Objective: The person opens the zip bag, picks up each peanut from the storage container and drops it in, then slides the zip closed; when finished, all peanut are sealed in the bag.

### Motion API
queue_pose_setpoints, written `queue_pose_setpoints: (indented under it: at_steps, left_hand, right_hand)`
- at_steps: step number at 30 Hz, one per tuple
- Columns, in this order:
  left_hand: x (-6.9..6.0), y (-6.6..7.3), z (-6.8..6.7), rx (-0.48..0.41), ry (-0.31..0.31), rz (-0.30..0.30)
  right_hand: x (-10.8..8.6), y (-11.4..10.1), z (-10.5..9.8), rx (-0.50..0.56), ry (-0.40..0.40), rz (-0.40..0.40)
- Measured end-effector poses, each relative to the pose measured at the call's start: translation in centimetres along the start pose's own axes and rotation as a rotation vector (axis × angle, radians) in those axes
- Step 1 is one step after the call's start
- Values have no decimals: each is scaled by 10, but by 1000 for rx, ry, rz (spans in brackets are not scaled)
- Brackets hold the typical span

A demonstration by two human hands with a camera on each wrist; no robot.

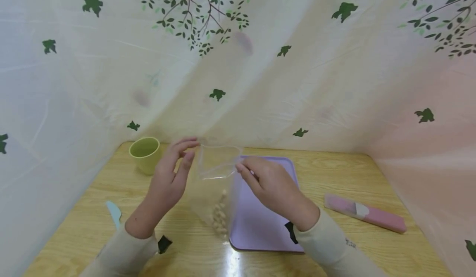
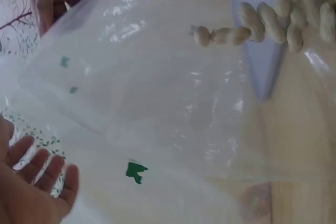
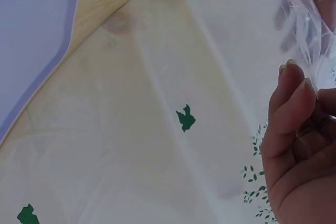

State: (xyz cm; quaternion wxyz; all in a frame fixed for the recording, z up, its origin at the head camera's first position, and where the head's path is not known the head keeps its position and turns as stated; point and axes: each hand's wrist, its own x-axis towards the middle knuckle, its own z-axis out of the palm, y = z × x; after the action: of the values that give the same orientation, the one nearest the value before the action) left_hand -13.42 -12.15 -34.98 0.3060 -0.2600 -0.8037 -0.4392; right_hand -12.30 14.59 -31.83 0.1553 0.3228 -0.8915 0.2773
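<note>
A clear plastic bag [image 1: 220, 163] with an open-looking mouth hangs upright, and several peanuts in their shells [image 1: 219, 216] lie at its bottom. Thumb and fingers of my right hand [image 1: 273, 188] pinch the bag's upper right edge; the right wrist view shows this hand [image 3: 299, 145] at the crumpled plastic [image 3: 304, 24]. Beside the upper left corner is my left hand [image 1: 172, 178], its fingers extended. In the left wrist view the left hand's fingers [image 2: 48, 174] are spread and hold nothing. Peanuts [image 2: 270, 22] show through the film there.
A lilac tray [image 1: 262, 223] lies behind and right of the bag. At the back left stands a green cup [image 1: 146, 161], with a light blue knife [image 1: 114, 211] nearer me. On the right rests a long pink case [image 1: 379, 217]. A patterned curtain [image 1: 260, 103] encloses the wooden table [image 1: 186, 244].
</note>
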Motion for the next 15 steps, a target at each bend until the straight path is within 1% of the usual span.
queue_pose_setpoints:
  at_steps: [1,3,4,6,8,10,13,15]
  left_hand:
    - [0,-2,-1,-15,-25,-60]
    - [1,-6,-4,-26,-81,-157]
    - [1,-7,-6,-32,-112,-200]
    - [1,-10,-7,-53,-157,-257]
    - [1,-11,-9,-62,-180,-295]
    - [0,-12,-10,-77,-186,-322]
    - [-1,-12,-11,-128,-155,-335]
    - [-1,-12,-12,-183,-125,-330]
  right_hand:
    - [0,0,0,9,1,-20]
    - [-1,0,1,21,6,-58]
    - [-2,0,1,26,9,-71]
    - [-3,0,2,32,18,-92]
    - [-3,1,3,40,24,-101]
    - [-4,1,2,52,26,-103]
    - [-6,3,1,77,31,-92]
    - [-8,4,0,106,35,-77]
